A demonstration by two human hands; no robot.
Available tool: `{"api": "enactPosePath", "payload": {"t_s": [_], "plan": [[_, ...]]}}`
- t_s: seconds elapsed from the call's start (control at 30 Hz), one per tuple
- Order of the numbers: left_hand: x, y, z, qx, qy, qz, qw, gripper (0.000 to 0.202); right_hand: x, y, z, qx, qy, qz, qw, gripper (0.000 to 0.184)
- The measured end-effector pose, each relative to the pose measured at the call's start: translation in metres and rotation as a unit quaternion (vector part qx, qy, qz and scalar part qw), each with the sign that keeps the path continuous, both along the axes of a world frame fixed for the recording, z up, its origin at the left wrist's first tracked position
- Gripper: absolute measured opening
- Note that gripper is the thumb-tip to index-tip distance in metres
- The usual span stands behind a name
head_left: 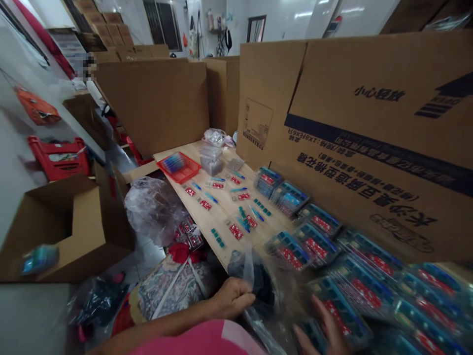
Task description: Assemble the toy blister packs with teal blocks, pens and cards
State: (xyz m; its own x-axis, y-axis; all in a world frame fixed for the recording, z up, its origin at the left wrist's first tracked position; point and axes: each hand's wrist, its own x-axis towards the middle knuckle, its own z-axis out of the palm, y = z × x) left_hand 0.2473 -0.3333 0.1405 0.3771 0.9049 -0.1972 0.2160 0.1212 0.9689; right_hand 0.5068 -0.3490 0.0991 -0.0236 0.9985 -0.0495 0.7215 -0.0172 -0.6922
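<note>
My left hand point(232, 297) is closed in a pinch on the edge of a clear plastic bag point(271, 283) held at the near edge of the wooden table point(221, 219). My right hand point(325, 328), blurred by motion, lies with fingers stretched out on a teal packet with a red label point(342, 315), under the bag's lower end. Overlapping rows of the same teal packets point(373, 276) lie along the table to the right.
Small red-labelled packets point(236, 230) and blue pieces are scattered mid-table, with a red basket point(180, 166) and clear tubs point(211, 159) beyond. Tall cardboard sheets point(369, 128) wall the right. An open carton point(70, 231) and a filled plastic bag point(153, 207) are at left.
</note>
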Motion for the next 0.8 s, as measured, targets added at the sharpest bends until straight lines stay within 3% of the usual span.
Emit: {"api": "enactPosePath", "payload": {"t_s": [0.07, 0.13, 0.3, 0.4, 0.5, 0.6, 0.8], "plan": [[-0.001, 0.001, 0.001, 0.020, 0.012, -0.011, 1.000, 0.033, -0.025, 0.025, -0.009, 0.000, 0.007, 0.031, 0.999, 0.075], [-0.002, 0.002, 0.001, 0.046, 0.024, -0.025, 0.998, 0.032, -0.044, 0.040, -0.020, -0.039, 0.022, 0.051, 0.998, 0.068], [-0.002, -0.002, -0.008, 0.059, 0.049, -0.062, 0.995, 0.033, -0.048, 0.033, -0.045, -0.108, 0.074, 0.066, 0.989, 0.047], [0.002, -0.003, -0.016, 0.057, 0.052, -0.055, 0.996, 0.033, -0.045, 0.026, -0.041, -0.131, 0.089, 0.040, 0.987, 0.052], [0.007, -0.002, -0.017, 0.067, 0.085, -0.055, 0.993, 0.031, -0.051, 0.029, -0.030, -0.093, 0.087, 0.013, 0.992, 0.062], [0.011, -0.001, -0.013, 0.072, 0.120, -0.045, 0.989, 0.028, -0.055, 0.036, -0.024, -0.074, 0.104, 0.051, 0.990, 0.055], [0.022, -0.009, -0.008, 0.016, 0.101, 0.078, 0.992, 0.031, -0.047, 0.041, -0.028, -0.128, 0.144, 0.112, 0.975, 0.052]]}}
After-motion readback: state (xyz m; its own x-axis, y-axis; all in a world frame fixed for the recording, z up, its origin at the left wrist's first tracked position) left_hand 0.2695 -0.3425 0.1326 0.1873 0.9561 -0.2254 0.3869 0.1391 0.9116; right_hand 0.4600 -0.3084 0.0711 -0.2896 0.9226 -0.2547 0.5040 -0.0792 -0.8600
